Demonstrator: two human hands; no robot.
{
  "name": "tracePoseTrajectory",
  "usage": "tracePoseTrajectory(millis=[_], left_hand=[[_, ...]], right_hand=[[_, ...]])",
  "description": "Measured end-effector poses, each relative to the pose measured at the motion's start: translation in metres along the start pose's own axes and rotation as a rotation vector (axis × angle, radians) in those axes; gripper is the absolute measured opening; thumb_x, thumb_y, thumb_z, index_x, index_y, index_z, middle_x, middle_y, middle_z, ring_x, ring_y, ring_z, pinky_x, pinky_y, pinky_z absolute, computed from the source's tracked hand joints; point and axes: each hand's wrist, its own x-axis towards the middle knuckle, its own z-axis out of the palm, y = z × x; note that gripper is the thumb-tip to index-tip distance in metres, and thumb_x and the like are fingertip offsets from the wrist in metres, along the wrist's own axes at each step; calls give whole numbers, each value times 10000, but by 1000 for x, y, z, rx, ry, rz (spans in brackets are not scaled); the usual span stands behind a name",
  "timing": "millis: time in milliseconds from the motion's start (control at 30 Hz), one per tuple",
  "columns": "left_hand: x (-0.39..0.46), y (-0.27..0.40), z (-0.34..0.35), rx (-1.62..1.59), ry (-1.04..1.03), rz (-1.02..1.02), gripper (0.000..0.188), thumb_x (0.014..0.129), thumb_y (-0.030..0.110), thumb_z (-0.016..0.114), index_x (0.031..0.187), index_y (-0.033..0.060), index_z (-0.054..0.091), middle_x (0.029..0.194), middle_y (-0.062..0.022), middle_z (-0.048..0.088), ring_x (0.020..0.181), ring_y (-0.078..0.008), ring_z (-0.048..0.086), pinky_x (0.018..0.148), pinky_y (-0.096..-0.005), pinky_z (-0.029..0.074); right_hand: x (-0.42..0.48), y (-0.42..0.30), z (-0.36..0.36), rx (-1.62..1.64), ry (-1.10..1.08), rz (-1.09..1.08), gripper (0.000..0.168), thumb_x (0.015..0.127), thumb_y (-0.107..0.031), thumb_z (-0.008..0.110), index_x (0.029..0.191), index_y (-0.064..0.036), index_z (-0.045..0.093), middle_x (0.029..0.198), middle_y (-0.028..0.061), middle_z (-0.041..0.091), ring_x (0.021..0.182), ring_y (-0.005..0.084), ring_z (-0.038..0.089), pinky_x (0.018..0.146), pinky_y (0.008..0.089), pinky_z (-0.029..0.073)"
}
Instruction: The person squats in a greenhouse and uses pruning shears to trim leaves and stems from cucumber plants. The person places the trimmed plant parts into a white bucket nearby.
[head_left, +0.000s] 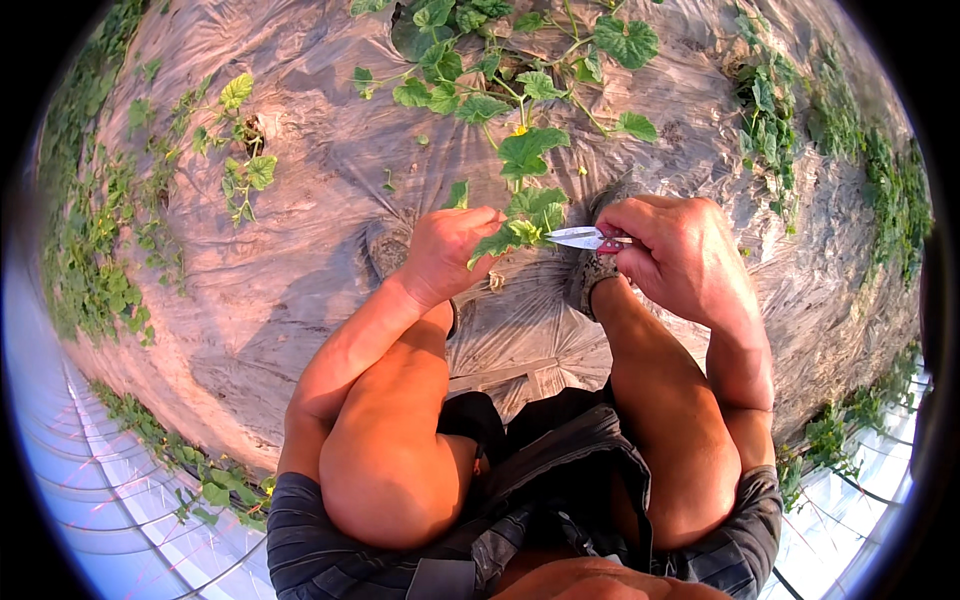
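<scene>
A green vine with lobed leaves (523, 152) runs down from a leafy plant at the top to a point between my hands. Close to the vine's tip, my left hand (456, 249) has its thumb and fingers pinched on the shoot (527, 230); the exact part it grips is hidden. My right hand (667, 251) holds small pointed thread snips (581, 238) with a red-edged body. The blades point left, and their tips reach the right side of the shoot. Whether they touch it I cannot tell.
Wrinkled, soil-stained plastic film (300, 247) covers the ground. A smaller plant (247, 161) grows through a hole at left. More vines (772, 112) line the right. My shoes (589, 281) flank the vine. Ribbed greenhouse sheeting (97, 480) shows at the lower rim.
</scene>
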Motion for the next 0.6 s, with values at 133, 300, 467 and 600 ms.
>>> tracePoseTrajectory(millis=[133, 300, 467, 600], left_hand=[[-1, 2, -3, 6, -27, -74, 154, 823, 155, 774, 870, 52, 670, 771, -72, 620, 607, -289, 599, 524, -380, 448], [-1, 5, 3, 118, -172, 106, 108, 790, 138, 732, 812, 80, 644, 840, -50, 628, 692, -252, 625, 582, -362, 489], [-16, -12, 63, 337, -526, 314, 39, 808, 126, 621, 797, 89, 620, 791, -39, 592, 767, -247, 638, 668, -402, 521], [-22, -32, 99, 330, -556, 307, 63, 818, 116, 601, 809, 59, 626, 843, -56, 586, 866, -241, 617, 755, -377, 529]], right_hand=[[-3, -1, -8, 134, -2, 60, 233, 732, -56, 643, 964, -39, 662, 810, 143, 678, 749, 368, 653, 643, 413, 525], [2, 11, -7, 166, 130, 84, 289, 738, -57, 592, 1012, -15, 674, 804, 185, 668, 758, 388, 657, 684, 415, 532], [26, 49, 27, 245, 22, 66, 294, 854, -206, 620, 1050, 12, 651, 836, 173, 662, 746, 311, 649, 702, 388, 516], [58, 63, 75, 354, -53, 66, 288, 829, -58, 560, 1089, 42, 634, 910, 175, 681, 841, 316, 659, 787, 384, 528]])
